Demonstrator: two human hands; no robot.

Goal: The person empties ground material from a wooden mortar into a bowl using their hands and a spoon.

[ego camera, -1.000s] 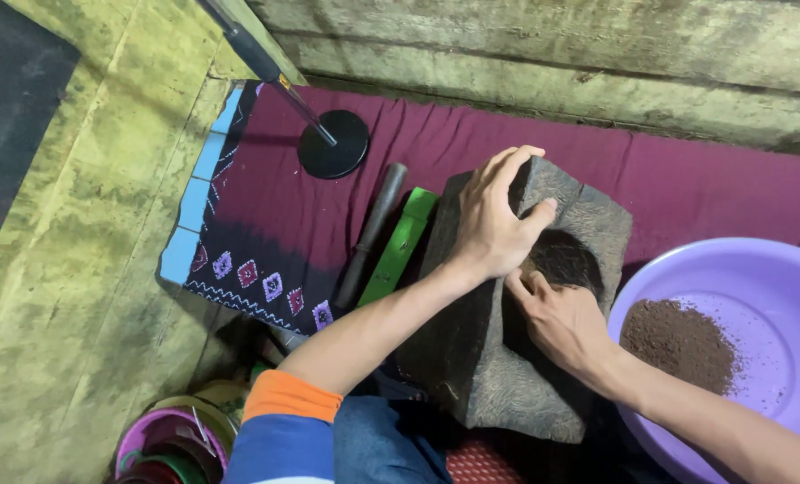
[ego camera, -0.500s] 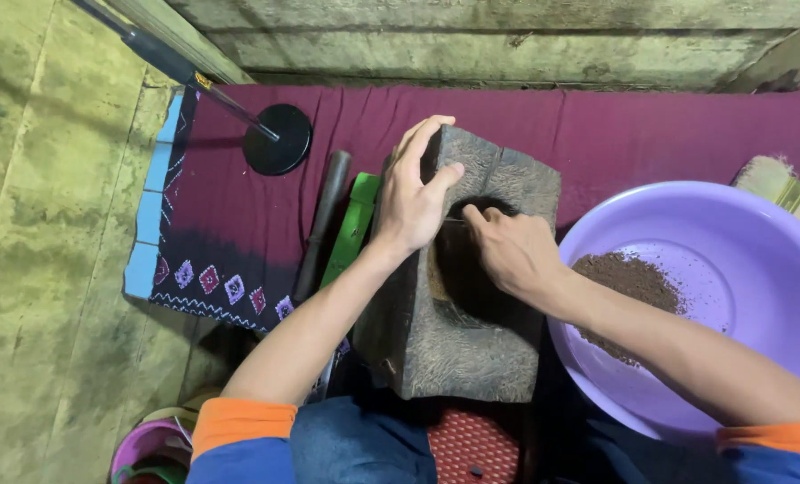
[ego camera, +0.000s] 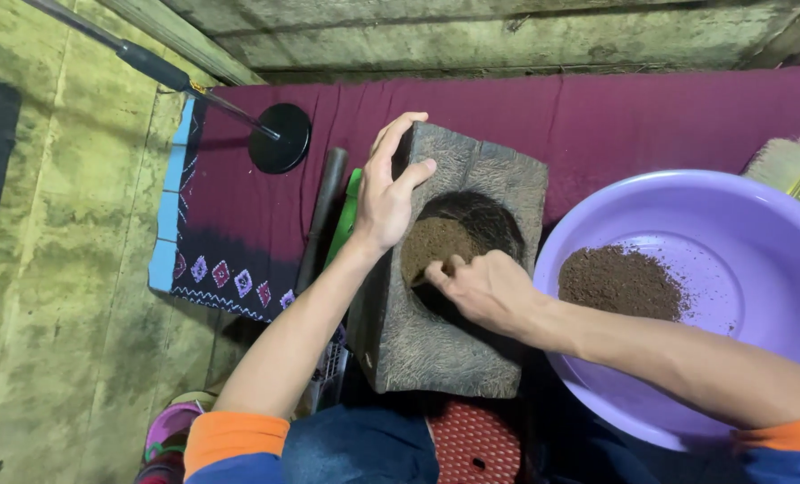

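A grey stone mortar block (ego camera: 471, 179) sits on a maroon cloth (ego camera: 651, 116). Its round hollow holds brown ground powder (ego camera: 427, 242). My left hand (ego camera: 389, 184) lies over the block's upper left edge, fingers spread and thumb on the top face. My right hand (ego camera: 480, 289) is curled at the lower rim of the hollow, fingertips in the powder. To the right, a large purple plastic basin (ego camera: 740, 233) holds a heap of the same brown powder (ego camera: 622, 282).
A dark rod and a green flat piece (ego camera: 344, 220) lie left of the block. A black round base with a thin pole (ego camera: 279, 136) stands on the cloth. Concrete floor on the left, a brush (ego camera: 785, 161) far right, a red stool (ego camera: 476, 444) below.
The view has shifted, putting the block more central. My right hand has moved from the hollow's upper part down to its lower rim, uncovering the powder. The left hand stays on the block.
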